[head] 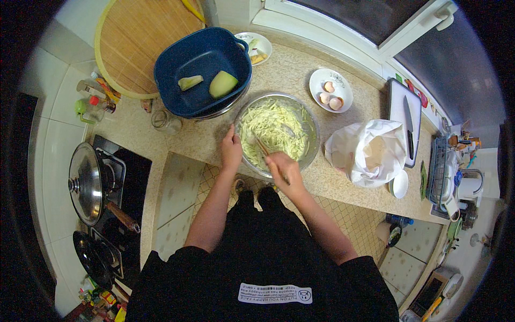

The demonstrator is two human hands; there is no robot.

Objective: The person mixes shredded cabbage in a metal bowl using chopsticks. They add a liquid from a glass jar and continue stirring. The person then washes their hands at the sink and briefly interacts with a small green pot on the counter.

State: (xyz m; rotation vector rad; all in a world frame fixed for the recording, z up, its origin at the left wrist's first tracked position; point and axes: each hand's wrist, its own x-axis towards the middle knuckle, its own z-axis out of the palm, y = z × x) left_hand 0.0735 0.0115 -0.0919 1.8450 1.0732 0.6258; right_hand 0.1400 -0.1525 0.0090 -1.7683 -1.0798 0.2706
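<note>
A round steel mixing bowl [314, 139] stands near the counter's front edge, holding pale green shredded vegetable [277, 120] mixed with something wet-looking. My right hand [285, 171] is closed around wooden chopsticks [262, 145], whose tips are down in the shreds. A spoon-like metal thing [287, 129] lies partly buried among them. At the bowl's left rim, my left hand [231, 151] grips the edge with the thumb up. Right of the bowl sits an opened white plastic bag [350, 141] of pale powder [375, 151], and behind is a plate [318, 78] with several eggshell pieces [336, 103].
A blue basin [193, 48] with two pale green vegetable pieces stands behind left, near a glass jar [163, 120]. A knife [408, 124] lies on a cutting board [396, 96] at right, beyond a small white bowl [399, 184]. A lidded pan [86, 185] sits on the left stove.
</note>
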